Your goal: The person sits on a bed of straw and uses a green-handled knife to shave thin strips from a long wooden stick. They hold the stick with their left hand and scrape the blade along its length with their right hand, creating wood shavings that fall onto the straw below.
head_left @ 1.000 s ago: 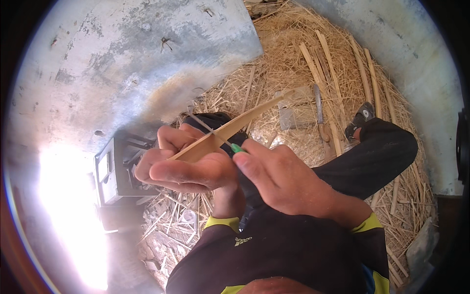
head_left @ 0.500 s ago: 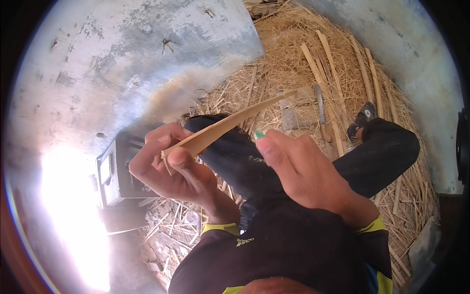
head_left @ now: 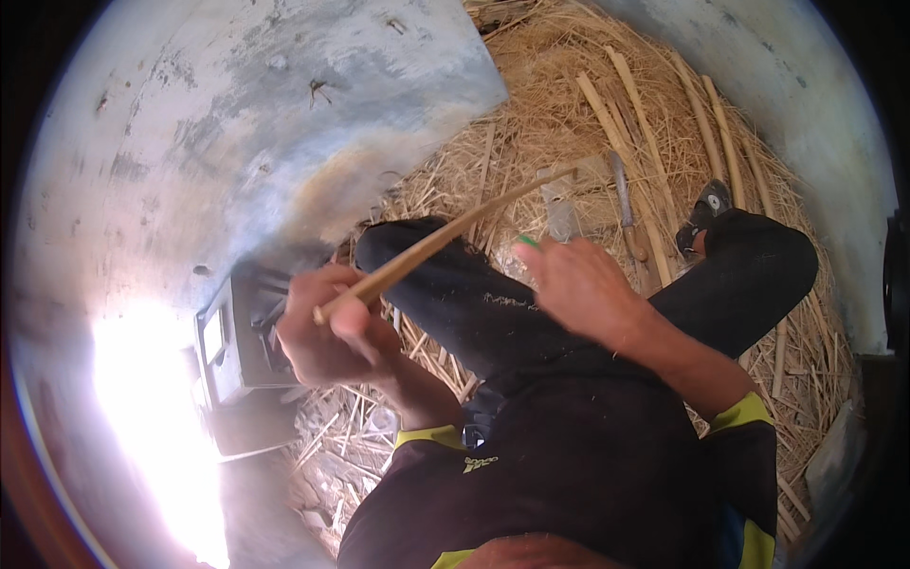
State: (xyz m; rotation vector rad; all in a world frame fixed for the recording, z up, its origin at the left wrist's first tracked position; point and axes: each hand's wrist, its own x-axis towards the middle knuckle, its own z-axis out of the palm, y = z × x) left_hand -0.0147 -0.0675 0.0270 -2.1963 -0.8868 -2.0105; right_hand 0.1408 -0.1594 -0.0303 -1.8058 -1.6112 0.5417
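Our left hand (head_left: 327,343) pinches 1 pale strip (head_left: 417,254); our right hand (head_left: 590,292) closes around a green tool (head_left: 528,242). The strip looks already cut; what's left, we can't tell.

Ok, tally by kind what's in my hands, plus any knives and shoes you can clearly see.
Wooden strip, in the left hand: 1
Green item, mostly hidden by the right hand: 1
Brown-handled knife, lying on the floor: 1
Dark shoe: 1
Total: 4
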